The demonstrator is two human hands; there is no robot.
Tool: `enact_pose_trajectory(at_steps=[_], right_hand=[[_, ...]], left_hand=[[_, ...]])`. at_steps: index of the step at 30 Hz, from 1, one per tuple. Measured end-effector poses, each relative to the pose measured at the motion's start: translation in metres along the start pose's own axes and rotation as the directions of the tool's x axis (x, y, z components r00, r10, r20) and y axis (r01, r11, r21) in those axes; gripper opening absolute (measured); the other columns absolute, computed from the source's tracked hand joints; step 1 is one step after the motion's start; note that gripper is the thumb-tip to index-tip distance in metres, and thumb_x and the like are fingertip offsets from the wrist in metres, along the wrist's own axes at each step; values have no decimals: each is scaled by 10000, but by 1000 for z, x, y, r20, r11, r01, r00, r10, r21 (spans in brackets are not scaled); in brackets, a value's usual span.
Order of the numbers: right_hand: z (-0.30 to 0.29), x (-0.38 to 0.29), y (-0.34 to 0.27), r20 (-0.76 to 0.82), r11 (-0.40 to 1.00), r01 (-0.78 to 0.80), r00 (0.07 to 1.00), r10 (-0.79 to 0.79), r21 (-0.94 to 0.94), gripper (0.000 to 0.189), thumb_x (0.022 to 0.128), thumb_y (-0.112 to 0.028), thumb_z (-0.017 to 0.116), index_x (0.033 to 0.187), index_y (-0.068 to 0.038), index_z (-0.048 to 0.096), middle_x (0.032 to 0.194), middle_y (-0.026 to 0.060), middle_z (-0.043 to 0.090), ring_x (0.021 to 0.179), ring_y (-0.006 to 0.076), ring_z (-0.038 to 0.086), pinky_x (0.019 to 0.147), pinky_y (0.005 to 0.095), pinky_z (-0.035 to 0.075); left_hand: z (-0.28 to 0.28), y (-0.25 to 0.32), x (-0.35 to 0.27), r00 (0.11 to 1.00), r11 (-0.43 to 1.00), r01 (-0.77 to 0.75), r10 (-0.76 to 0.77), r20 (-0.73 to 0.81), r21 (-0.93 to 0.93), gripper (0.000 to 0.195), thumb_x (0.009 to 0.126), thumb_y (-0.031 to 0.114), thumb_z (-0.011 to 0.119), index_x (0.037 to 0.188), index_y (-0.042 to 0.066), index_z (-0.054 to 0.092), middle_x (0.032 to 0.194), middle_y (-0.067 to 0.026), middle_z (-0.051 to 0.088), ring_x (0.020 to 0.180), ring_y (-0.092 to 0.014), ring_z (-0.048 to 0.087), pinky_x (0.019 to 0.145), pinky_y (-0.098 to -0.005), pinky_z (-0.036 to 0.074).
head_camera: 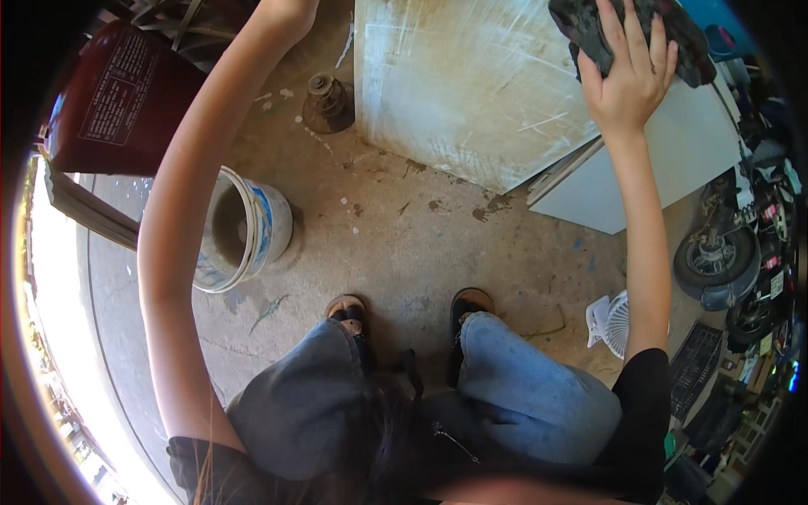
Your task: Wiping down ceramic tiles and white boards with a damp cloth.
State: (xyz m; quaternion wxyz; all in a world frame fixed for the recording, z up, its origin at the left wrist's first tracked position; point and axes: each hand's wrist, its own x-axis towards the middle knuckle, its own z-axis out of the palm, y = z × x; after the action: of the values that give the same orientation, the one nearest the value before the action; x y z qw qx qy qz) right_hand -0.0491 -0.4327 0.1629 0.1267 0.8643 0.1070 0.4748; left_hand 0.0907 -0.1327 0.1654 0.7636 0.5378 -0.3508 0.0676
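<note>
My right hand (631, 82) lies spread on a dark, crumpled cloth (587, 31) at the upper right, its fingers pressed over the fabric. The cloth rests against the upper right part of a large, scratched and stained pale panel (467, 88). My left arm reaches up past the top edge of the view; only the wrist area shows there, and the left hand itself is out of view. Below the panel is the concrete floor, with wet-looking dark spots near the panel's lower corner.
A white plastic bucket (281, 221) stands on the left, beneath a dark red container (101, 113). A rusty metal piece (327, 104) sits beside the panel. At right are a white board (675, 151), a small white fan (615, 325) and a wheel (713, 259).
</note>
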Motion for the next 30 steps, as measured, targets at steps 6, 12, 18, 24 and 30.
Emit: enact_pose_trajectory(at_steps=[6,12,18,24,30], right_hand=[[4,18,-17,64,995,98,993,-98,7,624,719,-189,633,1333,-190,522,1434,69,428,1309,334,367,1098,494,231],[14,31,-27,65,982,182,981,-184,46,726,669,-192,708,1359,-210,483,1451,43,400,1318,310,360,1103,466,252],[10,38,-33,34,980,169,984,-173,103,744,658,-214,736,1357,-216,482,1456,27,394,1319,294,362,1101,452,261],[15,26,-33,74,982,135,987,-146,135,687,711,-252,700,1360,-231,476,1463,3,376,1328,262,334,1112,428,234],[33,16,-29,-68,969,91,995,-77,230,854,663,-202,760,1425,-179,375,1427,137,322,1283,352,331,1068,432,291]], left_hand=[[10,6,-3,993,958,107,-88,-82,267,697,915,542,310,1191,-41,574,1178,-145,587,1093,-221,463,985,-336,249],[19,4,-3,983,955,171,-151,-102,241,742,887,562,324,1186,-69,576,1138,-148,594,1049,-220,478,970,-332,263],[14,17,-14,980,945,197,-179,-93,261,712,892,556,335,1243,-22,559,1203,-111,573,1072,-198,447,973,-321,237],[-35,-36,-17,879,779,334,-460,-122,-530,721,877,601,364,1282,35,549,1325,-92,486,1210,-224,353,1070,-436,35],[-24,4,-11,863,876,459,-479,-160,-147,732,880,626,325,1309,73,537,1340,-74,456,1245,-237,296,1071,-491,-35]])
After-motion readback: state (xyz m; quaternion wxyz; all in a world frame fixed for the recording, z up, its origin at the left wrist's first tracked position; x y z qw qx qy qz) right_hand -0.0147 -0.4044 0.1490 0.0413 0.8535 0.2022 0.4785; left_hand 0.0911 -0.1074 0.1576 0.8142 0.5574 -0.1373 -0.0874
